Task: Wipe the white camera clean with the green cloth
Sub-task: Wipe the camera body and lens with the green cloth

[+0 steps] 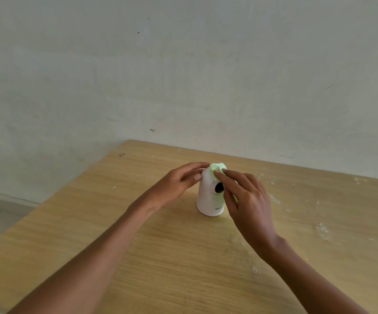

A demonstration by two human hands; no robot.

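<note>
The white camera (208, 196) stands upright on the wooden table (138, 257), a little right of the middle of the head view and not far from the table's far edge, where the pale wall (183, 64) rises behind it. Low on its front, near the base, small grey lettering reads roughly "eazy"; the last letters are soft and the right hand covers whatever may follow, so the full word cannot be confirmed. Above that sits the dark round lens (219, 188), its right rim partly hidden by a finger. The green cloth (217, 167) is bunched over the top of the camera; only a pale crumpled lump shows above the fingers, plus a thin sliver by the right knuckles, and the rest is hidden behind the hand and the body of the camera. The right hand (247, 200) has its fingertips pressed together on the cloth against the camera's upper right side. The left hand (179, 182) cups the upper left side, thumb and fingers curled around the white shell and touching it. Both forearms run out of the bottom of the frame. Whitish flecks dot the table's right part; what they are cannot be made out.
</note>
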